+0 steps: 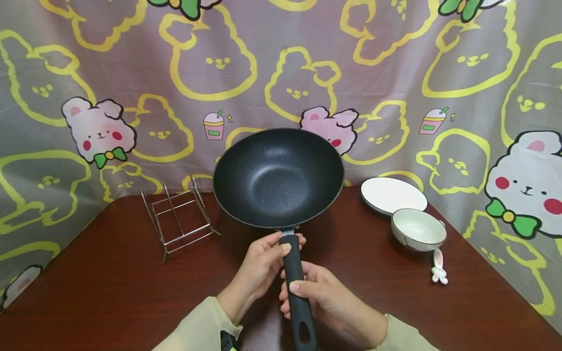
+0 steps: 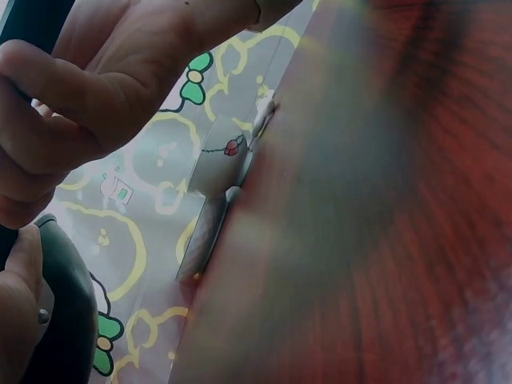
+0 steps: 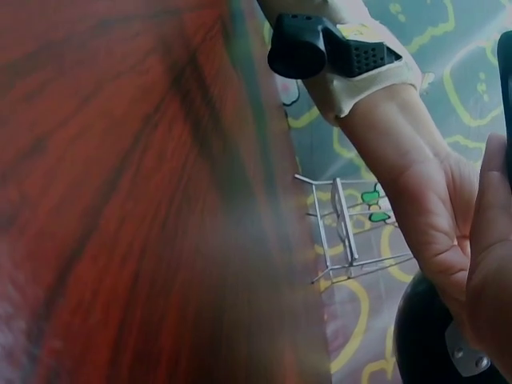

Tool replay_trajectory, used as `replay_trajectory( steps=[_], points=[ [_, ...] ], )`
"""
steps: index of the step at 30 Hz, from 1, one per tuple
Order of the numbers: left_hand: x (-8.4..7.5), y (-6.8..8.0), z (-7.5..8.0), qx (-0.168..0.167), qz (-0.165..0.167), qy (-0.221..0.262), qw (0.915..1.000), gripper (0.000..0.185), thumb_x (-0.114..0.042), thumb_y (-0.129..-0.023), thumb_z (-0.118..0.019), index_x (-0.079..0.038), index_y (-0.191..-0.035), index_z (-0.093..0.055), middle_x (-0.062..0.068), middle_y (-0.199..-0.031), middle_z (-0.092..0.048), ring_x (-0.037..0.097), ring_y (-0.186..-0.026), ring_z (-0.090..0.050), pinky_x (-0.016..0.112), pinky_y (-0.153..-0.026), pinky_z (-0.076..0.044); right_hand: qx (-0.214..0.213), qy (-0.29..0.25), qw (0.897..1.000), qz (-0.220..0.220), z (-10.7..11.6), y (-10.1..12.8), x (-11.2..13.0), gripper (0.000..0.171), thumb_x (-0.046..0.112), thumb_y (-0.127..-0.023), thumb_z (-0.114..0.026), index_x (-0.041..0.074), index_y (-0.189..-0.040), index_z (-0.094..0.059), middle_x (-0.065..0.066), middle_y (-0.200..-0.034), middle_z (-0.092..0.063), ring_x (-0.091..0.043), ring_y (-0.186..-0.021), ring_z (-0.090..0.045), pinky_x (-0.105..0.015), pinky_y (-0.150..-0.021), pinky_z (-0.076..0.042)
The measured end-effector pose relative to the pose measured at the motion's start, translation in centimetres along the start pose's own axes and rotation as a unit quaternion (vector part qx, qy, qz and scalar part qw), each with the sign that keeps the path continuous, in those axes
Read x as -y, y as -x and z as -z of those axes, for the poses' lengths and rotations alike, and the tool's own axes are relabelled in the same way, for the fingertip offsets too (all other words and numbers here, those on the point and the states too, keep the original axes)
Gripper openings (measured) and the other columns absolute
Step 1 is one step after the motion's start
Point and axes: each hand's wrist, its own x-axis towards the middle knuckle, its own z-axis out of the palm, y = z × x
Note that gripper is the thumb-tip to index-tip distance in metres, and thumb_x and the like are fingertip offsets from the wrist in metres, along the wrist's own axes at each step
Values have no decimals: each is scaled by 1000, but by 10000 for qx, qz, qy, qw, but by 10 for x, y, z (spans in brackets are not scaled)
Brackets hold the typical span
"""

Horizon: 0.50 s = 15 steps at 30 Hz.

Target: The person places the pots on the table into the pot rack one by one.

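A black wok-style frying pan (image 1: 281,180) is held up above the table, its inside facing me and its handle (image 1: 298,297) pointing down toward me. My left hand (image 1: 262,263) grips the top of the handle close to the pan, thumb laid on its front. Lower down, my right hand (image 1: 327,295) grips the handle's middle from the right side. In the left wrist view the pan's dark outer side (image 2: 68,296) shows beside the fingers. The right wrist view shows the riveted bracket (image 3: 468,352) on the pan's outside.
A metal wire rack (image 1: 180,219) stands at the left of the brown table (image 1: 131,292). To the right are a white plate (image 1: 392,195), a pale bowl (image 1: 418,230) and a small white rabbit-shaped piece (image 1: 439,268). A patterned curtain (image 1: 259,63) hangs behind.
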Motion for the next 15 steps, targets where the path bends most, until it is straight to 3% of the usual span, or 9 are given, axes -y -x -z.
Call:
replay_trajectory(
  steps=[7,15],
  points=[
    [-1,-1,7,30,-131,-33,9999,41,5,-89,-45,19,-127,-39,5,-105,-65,16,-108,-59,26,-90,-47,-82,464,9989,-25,2,-7,-1,27,4,-88,-48,-1,-113,-41,-4,-86,-63,-13,-74,-67,-32,-73,-55],
    [-1,-1,17,212,-340,-60,9992,44,5,-89,-45,20,-129,-34,5,-108,-65,17,-111,-58,27,-90,-48,174,795,9965,202,6,-13,-8,28,2,-90,-49,-5,-115,-39,-5,-89,-63,-13,-77,-67,-31,-73,-55]
  ],
)
